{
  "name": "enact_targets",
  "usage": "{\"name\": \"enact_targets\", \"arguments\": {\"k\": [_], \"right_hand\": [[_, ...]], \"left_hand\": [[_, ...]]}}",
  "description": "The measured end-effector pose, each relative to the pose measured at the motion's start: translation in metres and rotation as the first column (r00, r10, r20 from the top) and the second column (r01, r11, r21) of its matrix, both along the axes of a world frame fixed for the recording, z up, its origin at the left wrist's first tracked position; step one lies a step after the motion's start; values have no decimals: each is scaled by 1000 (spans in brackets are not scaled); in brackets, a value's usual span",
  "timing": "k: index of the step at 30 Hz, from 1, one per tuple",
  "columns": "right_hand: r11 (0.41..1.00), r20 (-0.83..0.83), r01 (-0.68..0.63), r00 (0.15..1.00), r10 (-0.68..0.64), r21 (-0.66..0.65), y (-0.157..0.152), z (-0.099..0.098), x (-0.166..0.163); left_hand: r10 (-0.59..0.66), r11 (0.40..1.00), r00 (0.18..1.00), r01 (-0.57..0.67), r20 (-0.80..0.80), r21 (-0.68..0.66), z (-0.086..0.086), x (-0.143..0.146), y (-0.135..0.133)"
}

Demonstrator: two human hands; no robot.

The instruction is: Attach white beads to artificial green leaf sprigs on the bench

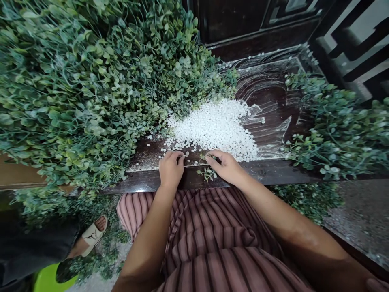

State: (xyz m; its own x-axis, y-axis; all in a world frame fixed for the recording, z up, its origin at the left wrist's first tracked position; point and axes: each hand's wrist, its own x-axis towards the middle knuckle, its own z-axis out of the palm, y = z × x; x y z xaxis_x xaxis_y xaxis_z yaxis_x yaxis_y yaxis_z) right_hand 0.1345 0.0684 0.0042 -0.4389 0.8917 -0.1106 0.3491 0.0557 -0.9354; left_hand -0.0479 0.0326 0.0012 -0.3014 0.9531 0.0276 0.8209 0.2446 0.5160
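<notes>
My left hand (171,169) is at the front edge of a dark wooden bench, thumb and forefinger pinched together. A small white bead (186,154) shows at its fingertips. Close to the right of it, my right hand (225,165) is closed in a pinch around a small green artificial leaf sprig (209,174), whose leaves hang below the fingers over the bench edge. Just beyond both hands lies a spread heap of white beads (215,127), with a few loose ones near my left fingertips.
A large mass of artificial greenery (100,89) fills the left side. Another bunch of greenery (343,125) lies at the right. The bench top (267,97) has white powdery streaks. Another person's sandalled foot (94,235) is at lower left, near a bright green object (50,280).
</notes>
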Motion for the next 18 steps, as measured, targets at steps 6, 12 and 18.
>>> {"name": "enact_targets", "arguments": {"k": [6, 12, 18], "right_hand": [[992, -63, 72, 995, -79, -108, -2, -1, -6], [994, -210, 59, 975, -78, -96, 1, 4, -14], [984, -228, 78, 967, -113, -159, -1, 3, -17]], "left_hand": [[153, 981, 813, -193, 562, 12, 4, 7, 0], [224, 967, 277, -181, 934, -178, 16, 23, -2], [235, 966, 66, -130, 970, -225, 13, 25, -4]]}}
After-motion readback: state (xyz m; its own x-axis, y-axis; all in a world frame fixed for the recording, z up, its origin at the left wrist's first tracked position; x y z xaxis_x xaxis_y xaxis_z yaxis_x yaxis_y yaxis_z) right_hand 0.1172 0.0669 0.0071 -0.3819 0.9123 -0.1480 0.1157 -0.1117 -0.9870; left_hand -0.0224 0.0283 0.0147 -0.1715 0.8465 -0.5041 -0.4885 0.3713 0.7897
